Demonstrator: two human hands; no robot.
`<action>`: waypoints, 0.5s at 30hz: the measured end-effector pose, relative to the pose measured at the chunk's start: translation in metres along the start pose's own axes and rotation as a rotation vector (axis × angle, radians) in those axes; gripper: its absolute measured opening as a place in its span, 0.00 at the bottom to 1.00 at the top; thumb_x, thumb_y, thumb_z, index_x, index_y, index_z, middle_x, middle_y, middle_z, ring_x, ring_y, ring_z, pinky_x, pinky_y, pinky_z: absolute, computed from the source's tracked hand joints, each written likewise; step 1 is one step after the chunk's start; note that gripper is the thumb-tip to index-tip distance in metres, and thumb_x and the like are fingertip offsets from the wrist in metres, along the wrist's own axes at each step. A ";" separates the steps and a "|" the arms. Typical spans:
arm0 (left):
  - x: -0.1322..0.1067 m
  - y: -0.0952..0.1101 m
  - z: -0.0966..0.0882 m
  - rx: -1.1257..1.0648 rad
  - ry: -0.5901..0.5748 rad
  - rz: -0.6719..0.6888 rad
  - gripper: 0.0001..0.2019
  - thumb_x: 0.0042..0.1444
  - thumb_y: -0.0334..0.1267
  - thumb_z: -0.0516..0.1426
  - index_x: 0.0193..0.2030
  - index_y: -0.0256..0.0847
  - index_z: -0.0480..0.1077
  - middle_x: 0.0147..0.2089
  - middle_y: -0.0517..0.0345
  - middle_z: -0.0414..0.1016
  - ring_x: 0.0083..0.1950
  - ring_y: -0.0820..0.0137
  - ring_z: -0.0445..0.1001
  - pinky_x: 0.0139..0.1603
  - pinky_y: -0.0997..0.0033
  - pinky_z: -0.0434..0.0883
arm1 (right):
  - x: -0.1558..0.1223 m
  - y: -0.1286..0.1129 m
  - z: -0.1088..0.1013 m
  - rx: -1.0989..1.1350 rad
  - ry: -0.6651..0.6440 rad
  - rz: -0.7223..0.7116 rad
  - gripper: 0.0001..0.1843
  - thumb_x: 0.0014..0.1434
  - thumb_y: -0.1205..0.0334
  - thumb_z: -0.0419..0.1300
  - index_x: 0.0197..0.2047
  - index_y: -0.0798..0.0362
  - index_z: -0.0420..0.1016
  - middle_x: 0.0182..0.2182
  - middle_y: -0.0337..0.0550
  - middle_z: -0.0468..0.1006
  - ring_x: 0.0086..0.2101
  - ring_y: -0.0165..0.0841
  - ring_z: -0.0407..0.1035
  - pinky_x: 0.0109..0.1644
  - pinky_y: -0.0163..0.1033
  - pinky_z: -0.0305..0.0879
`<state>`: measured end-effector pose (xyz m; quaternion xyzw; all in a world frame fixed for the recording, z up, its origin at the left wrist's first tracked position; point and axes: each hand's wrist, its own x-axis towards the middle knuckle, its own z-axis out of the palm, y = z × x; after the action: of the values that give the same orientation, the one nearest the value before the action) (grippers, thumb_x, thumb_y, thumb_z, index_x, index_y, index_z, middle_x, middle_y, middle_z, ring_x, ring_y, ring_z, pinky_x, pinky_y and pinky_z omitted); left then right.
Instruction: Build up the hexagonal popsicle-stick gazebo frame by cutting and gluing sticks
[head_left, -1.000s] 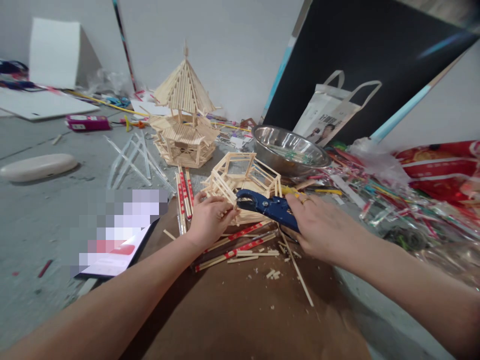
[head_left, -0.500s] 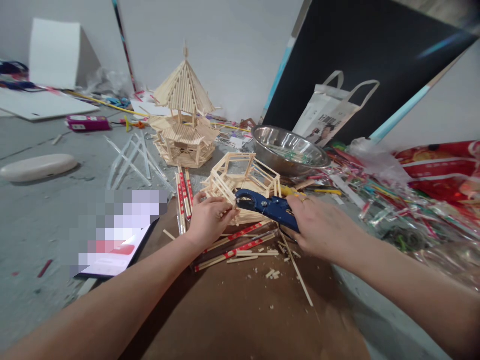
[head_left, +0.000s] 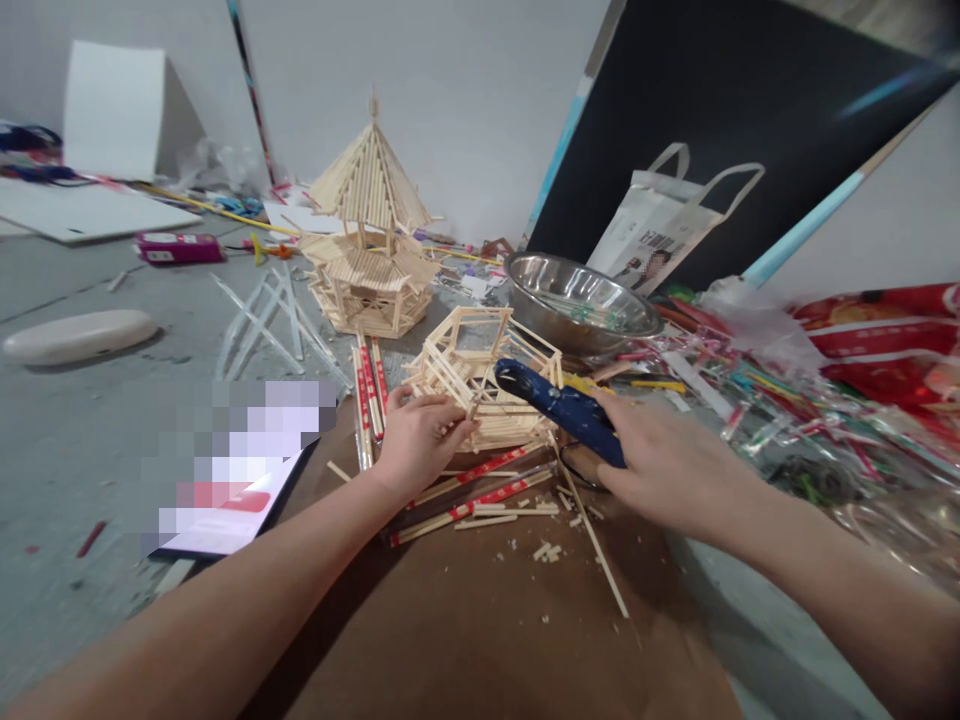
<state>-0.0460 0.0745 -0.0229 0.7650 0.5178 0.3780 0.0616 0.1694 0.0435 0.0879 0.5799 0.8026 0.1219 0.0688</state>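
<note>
My left hand is closed on the near left corner of a small open stick frame, pinching its thin wooden sticks. In my right hand is a dark blue cutter, its jaws pointing left above the frame's near right side. A loop at the cutter's handle hangs below my fingers. Packs of chopsticks in red-marked wrappers lie just in front of the frame. One long thin stick slants across the brown board, among short cut pieces.
Behind the frame stands a stick pavilion model. A steel bowl sits at the back right, beside heaped wrappers and scraps. A phone lies at the left, near clear glue sticks and a pale oblong case.
My right hand has drawn the cutter a little right and turned it, taking its jaws away from the corner by my left hand. The left hand has stayed on the frame.
</note>
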 end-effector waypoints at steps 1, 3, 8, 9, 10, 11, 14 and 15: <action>0.000 -0.001 0.000 -0.002 0.008 -0.003 0.11 0.51 0.45 0.51 0.24 0.45 0.70 0.30 0.63 0.76 0.38 0.71 0.71 0.48 0.60 0.50 | 0.000 0.001 -0.001 -0.004 -0.006 0.006 0.22 0.49 0.57 0.51 0.49 0.54 0.59 0.32 0.46 0.73 0.31 0.37 0.66 0.30 0.37 0.55; -0.001 -0.001 0.001 -0.006 0.018 -0.006 0.11 0.50 0.45 0.51 0.24 0.45 0.70 0.31 0.62 0.76 0.38 0.70 0.71 0.48 0.60 0.50 | -0.001 0.002 -0.002 -0.034 -0.016 -0.004 0.23 0.49 0.57 0.50 0.49 0.55 0.58 0.32 0.47 0.73 0.31 0.37 0.66 0.31 0.38 0.55; 0.000 -0.001 0.002 0.003 0.028 -0.001 0.11 0.51 0.45 0.51 0.24 0.45 0.70 0.29 0.63 0.76 0.38 0.71 0.71 0.49 0.60 0.51 | -0.001 -0.005 -0.001 -0.143 -0.004 -0.069 0.25 0.46 0.60 0.52 0.48 0.59 0.60 0.33 0.50 0.72 0.33 0.40 0.65 0.33 0.40 0.55; 0.000 -0.001 0.002 0.006 0.030 0.001 0.12 0.51 0.45 0.51 0.23 0.45 0.70 0.29 0.63 0.75 0.37 0.71 0.71 0.48 0.60 0.51 | 0.000 -0.007 -0.001 -0.157 -0.008 -0.073 0.25 0.45 0.60 0.52 0.48 0.59 0.61 0.33 0.50 0.72 0.33 0.40 0.64 0.34 0.40 0.55; 0.000 -0.001 0.002 0.009 0.029 0.003 0.12 0.51 0.45 0.51 0.23 0.45 0.70 0.29 0.63 0.75 0.37 0.71 0.71 0.48 0.60 0.51 | 0.001 -0.008 0.000 -0.166 -0.009 -0.074 0.25 0.45 0.60 0.52 0.48 0.59 0.60 0.34 0.51 0.72 0.34 0.40 0.64 0.34 0.40 0.55; 0.000 0.000 0.001 0.009 0.027 0.005 0.12 0.51 0.45 0.51 0.23 0.44 0.70 0.29 0.63 0.75 0.37 0.71 0.71 0.48 0.60 0.51 | 0.002 -0.009 -0.001 -0.170 -0.007 -0.078 0.25 0.45 0.60 0.52 0.48 0.59 0.60 0.35 0.51 0.71 0.34 0.40 0.64 0.35 0.40 0.55; 0.000 0.000 0.000 0.005 0.010 0.004 0.12 0.51 0.44 0.51 0.23 0.44 0.70 0.30 0.63 0.75 0.38 0.71 0.71 0.49 0.61 0.50 | 0.004 -0.011 -0.002 -0.187 0.015 -0.106 0.26 0.47 0.59 0.51 0.49 0.61 0.59 0.37 0.53 0.70 0.36 0.41 0.63 0.37 0.41 0.55; 0.001 0.000 0.000 0.005 0.003 0.002 0.12 0.51 0.44 0.51 0.23 0.44 0.69 0.30 0.63 0.75 0.38 0.71 0.71 0.49 0.61 0.50 | 0.005 -0.011 -0.003 -0.196 0.024 -0.114 0.26 0.47 0.59 0.51 0.50 0.61 0.59 0.37 0.53 0.70 0.36 0.41 0.63 0.37 0.42 0.55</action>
<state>-0.0458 0.0746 -0.0221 0.7650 0.5182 0.3778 0.0586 0.1567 0.0445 0.0881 0.5222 0.8193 0.2026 0.1225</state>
